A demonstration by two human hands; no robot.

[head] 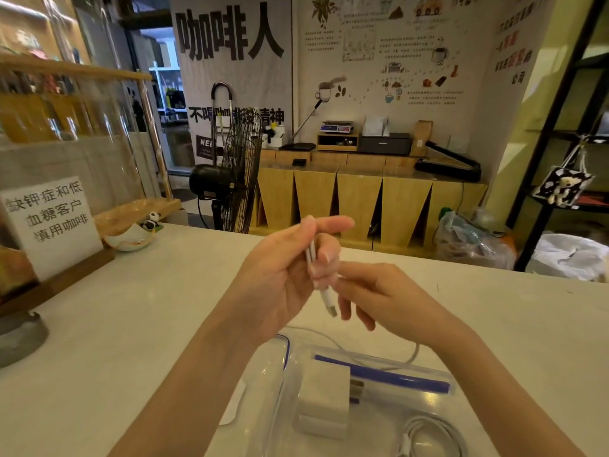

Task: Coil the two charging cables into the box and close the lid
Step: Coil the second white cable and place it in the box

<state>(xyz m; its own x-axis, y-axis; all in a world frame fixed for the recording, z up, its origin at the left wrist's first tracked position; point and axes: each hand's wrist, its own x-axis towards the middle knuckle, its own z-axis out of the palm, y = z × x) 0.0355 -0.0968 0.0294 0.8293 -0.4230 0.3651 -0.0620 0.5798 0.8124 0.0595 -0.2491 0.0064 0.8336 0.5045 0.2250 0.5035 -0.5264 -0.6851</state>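
Winding thin white charging cable (316, 258) around left hand (283, 275), right hand (372, 291) pinching it; second white cable (435, 433) already coiled in clear plastic box (286, 384), lid unshut.

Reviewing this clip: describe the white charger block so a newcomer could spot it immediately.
Start at the white counter, then the clear plastic box beneath the hands. The charger block sits inside, left of a coiled white cable; it alone is a solid cube with metal prongs.

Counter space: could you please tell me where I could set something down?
Bare counter lies between the paper sign and the left hand; more right of the right hand. Crowded near the clear box and white charger.
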